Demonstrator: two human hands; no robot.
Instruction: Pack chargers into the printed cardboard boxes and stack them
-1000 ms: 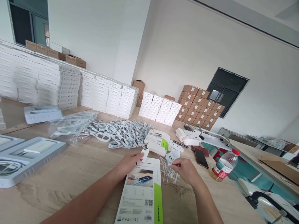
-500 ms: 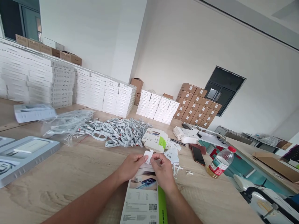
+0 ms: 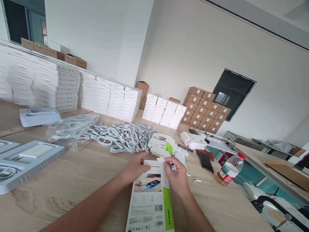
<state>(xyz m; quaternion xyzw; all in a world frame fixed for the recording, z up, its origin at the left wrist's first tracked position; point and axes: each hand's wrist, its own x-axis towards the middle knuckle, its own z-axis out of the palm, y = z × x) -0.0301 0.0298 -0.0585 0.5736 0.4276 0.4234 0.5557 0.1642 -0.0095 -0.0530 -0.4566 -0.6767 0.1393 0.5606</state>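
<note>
A flat white and green printed carton (image 3: 146, 199) lies in front of me, with a phone picture near its top end. My left hand (image 3: 134, 170) grips the carton's upper left corner, thumb on the printed face beside a hang slot. At the upper right corner my right hand (image 3: 177, 175) pinches a small white flap (image 3: 160, 159) between thumb and fingers. Just beyond my hands sits a stack of similar flat cartons (image 3: 158, 145). White paper scraps (image 3: 180, 155) lie near my right hand, which partly covers some of them.
Coiled grey cables (image 3: 127, 135) are heaped beyond, beside a plastic bag of cables (image 3: 74, 127). At left lie grey trays (image 3: 36, 158). To the right are a phone (image 3: 206, 161), a pen (image 3: 185, 148) and a red-capped bottle (image 3: 230, 169). White boxes (image 3: 108, 93) stand stacked behind.
My left thumb has come down onto the carton's face, and the raised white top tab now lies lower. My right fingers have shifted right to the corner flap. The view has turned slightly.
</note>
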